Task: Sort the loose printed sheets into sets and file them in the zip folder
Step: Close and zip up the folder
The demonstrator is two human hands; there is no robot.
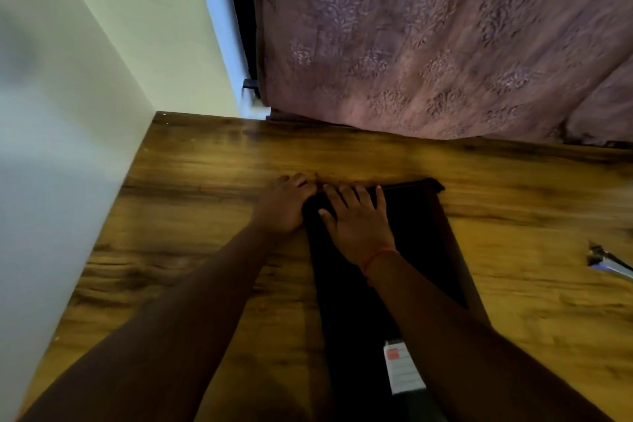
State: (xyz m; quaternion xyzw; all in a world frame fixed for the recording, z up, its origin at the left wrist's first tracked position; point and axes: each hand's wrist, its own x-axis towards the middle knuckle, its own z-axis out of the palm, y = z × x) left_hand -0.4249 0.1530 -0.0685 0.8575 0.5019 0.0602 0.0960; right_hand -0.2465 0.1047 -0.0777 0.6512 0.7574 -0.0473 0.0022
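Two hands work at the far left corner of a black zip folder [387,271], which lies flat on the wooden desk [191,216] with its long side running away from the person. The left hand [284,205] sits just off the folder's edge, fingers curled down at the corner; it seems to pinch something there, perhaps the zip pull, but blur hides the fingertips and I cannot tell for sure. The right hand [356,219] lies flat on the folder with fingers spread, pressing it down; a red thread [378,259] circles its wrist. A white label [402,368] with a red patch shows near the folder's near end. No loose sheets are in view, so they are probably inside already or out of frame.

The folder looks like soft fabric over a thin board: light, a little floppy, likely to slide on the smooth desk when the zip is pulled. So a flat palm should hold it steady while the other hand takes the small pull at the corner. A metal object [606,260] lies well apart at the right edge, too blurred to name. A patterned curtain [445,38] hangs behind the desk.
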